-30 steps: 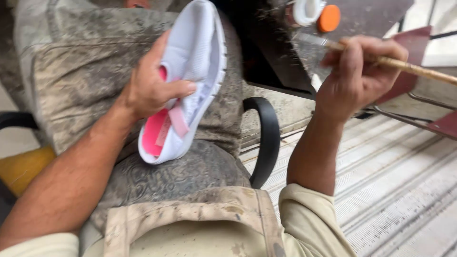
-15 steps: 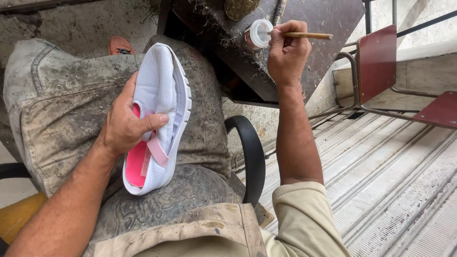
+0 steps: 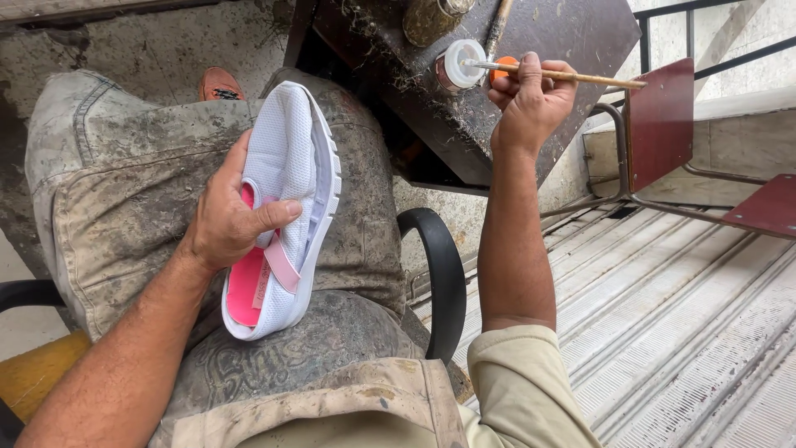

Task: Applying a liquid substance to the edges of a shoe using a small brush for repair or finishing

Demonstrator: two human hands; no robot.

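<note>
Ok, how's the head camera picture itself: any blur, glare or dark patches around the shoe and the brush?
Head view: sharp, soft even daylight, no harsh glare; the white shoe in the left hand shows its mesh clearly; the brush in the right hand is crisp; the space under the dark table is in shadow.

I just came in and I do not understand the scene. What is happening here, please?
A seated person works on a white mesh shoe with a pink insole, which lies on the lap. The left hand grips it at the opening, thumb across the pink strap. The right hand holds a thin wooden brush, its tip in a small open white pot on a dark, dirty work table. An orange cap sits beside the pot. The brush is not touching the shoe.
</note>
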